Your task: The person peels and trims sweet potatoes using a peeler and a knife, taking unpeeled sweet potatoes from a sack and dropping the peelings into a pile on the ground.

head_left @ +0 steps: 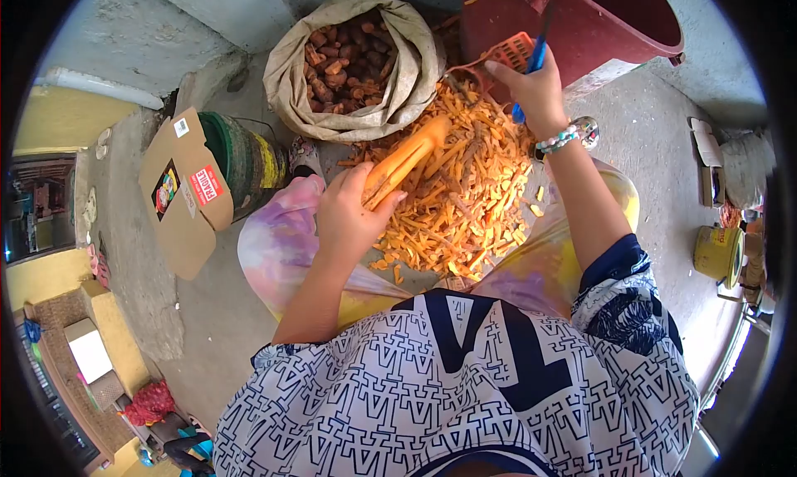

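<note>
My left hand (353, 203) is wrapped round the near end of a thick orange carrot (419, 149), which has dark grooves along its length and points away over the pile. Beneath it lies a heap of orange peelings (465, 215) on the floor between my legs. My right hand (535, 91), with a beaded bracelet at the wrist, is closed on a blue-handled knife (538, 55) at the far side of the heap. Its fingers reach over an orange perforated plastic piece (513, 52) by the red tub.
A cloth sack (290, 83) of brownish roots stands beyond the heap. The large dark red tub (498, 16) is at the far right. Left of me are a cardboard flap (178, 195) and a green bucket (241, 157). A yellow container (718, 253) stands farther right.
</note>
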